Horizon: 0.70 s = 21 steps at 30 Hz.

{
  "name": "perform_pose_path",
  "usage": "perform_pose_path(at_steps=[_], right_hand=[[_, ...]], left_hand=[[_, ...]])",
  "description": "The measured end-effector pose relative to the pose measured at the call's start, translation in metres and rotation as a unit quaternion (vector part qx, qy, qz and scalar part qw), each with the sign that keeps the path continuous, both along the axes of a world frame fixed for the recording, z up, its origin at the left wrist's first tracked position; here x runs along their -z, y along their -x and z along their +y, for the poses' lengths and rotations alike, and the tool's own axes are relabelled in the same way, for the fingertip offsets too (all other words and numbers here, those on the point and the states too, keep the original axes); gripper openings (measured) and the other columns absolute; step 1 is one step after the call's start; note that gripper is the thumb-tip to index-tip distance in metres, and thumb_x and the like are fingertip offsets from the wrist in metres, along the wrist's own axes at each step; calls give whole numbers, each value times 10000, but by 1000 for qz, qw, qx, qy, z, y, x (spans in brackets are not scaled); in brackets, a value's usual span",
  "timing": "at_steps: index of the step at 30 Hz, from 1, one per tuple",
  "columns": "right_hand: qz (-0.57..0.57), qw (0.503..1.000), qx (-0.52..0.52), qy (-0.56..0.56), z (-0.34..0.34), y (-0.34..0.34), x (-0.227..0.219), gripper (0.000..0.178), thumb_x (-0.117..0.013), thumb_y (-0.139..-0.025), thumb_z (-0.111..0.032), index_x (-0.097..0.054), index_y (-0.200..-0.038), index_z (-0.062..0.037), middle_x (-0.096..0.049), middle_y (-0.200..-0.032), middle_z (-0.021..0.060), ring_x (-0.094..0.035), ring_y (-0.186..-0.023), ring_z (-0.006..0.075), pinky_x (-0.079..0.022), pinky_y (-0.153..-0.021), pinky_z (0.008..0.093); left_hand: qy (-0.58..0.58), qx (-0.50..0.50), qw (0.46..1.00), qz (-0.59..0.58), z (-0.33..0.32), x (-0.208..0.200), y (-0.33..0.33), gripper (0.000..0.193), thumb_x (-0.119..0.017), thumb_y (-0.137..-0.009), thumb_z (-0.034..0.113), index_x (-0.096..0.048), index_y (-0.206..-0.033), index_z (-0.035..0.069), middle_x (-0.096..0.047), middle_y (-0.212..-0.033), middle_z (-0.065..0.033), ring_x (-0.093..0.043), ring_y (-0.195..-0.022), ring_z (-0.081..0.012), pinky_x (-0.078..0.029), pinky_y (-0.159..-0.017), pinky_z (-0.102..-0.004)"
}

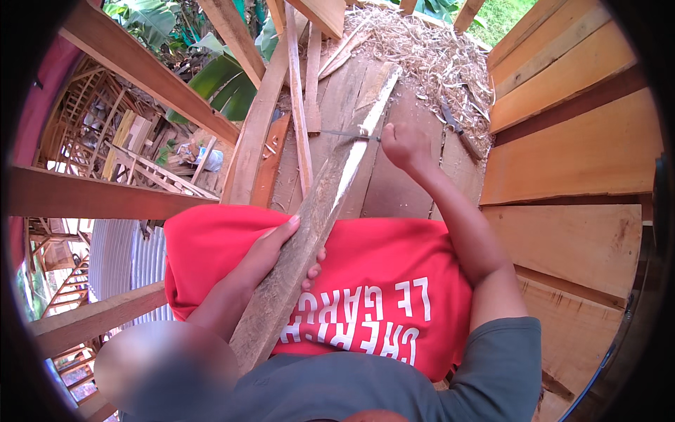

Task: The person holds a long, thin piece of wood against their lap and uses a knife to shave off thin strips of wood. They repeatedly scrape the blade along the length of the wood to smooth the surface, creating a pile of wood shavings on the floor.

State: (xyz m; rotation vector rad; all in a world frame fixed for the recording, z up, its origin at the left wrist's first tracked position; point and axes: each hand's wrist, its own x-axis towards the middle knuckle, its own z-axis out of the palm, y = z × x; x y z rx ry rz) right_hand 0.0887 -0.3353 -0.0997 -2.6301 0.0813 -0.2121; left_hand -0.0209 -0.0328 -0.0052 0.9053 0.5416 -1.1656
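A long rough wooden board slants from my lap up toward the far floor. Its right edge is cut to pale, fresh wood near the far end. My left hand grips the board's near half, thumb on the left side and fingertips showing on the right. My right hand is closed in a fist around the handle of a knife, which it hides. The thin dark knife blade reaches leftward across the board, at the pale edge. Under the board, a red cloth garment with white lettering covers my lap.
Curled wood shavings heap at the far end of the plank floor. A dark-bladed tool lies beside them. Plank walling rises on the right. Timber framing and loose slats stand left. Lower left is blurred.
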Motion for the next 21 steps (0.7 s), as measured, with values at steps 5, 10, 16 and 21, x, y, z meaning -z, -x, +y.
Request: perform_pose_path(at_steps=[5, 10, 16, 21], right_hand=[[53, 996, -3, 70, 32, 20, -5, 531, -383, -952, -325, -698, -688, 11, -670, -719, 258, -674, -694, 442, -546, -709, 538], [29, 997, 7, 78, 24, 13, 1, 518, -379, -948, -320, -704, -697, -5, -679, -715, 236, -673, -674, 434, -544, -690, 543], [45, 993, 93, 63, -11, -3, 18, 522, -359, -952, -301, -701, -704, 6, -680, -734, 250, -677, -705, 446, -541, -740, 557], [74, 995, -10, 64, 20, 15, -1, 521, -367, -947, -301, -703, -692, 4, -669, -718, 261, -668, -709, 463, -537, -768, 555]], left_hand=[[-12, -2, 1000, 0, 4, 5, -4, 460, -370, -1067, 407, -484, -1254, 3, -623, -897, -157, -605, -655, -234, -515, -529, -369], [-14, -2, 999, -32, 4, 3, -8, 466, -382, -1063, 412, -487, -1252, -1, -624, -892, -159, -611, -657, -237, -518, -527, -370], [-25, 8, 1000, -16, -3, -4, 2, 488, -376, -1060, 433, -488, -1251, -3, -621, -879, -151, -615, -661, -232, -518, -518, -357], [-21, 12, 999, -28, 1, 6, -4, 489, -366, -1063, 432, -484, -1253, -3, -620, -877, -151, -614, -664, -231, -520, -518, -359]])
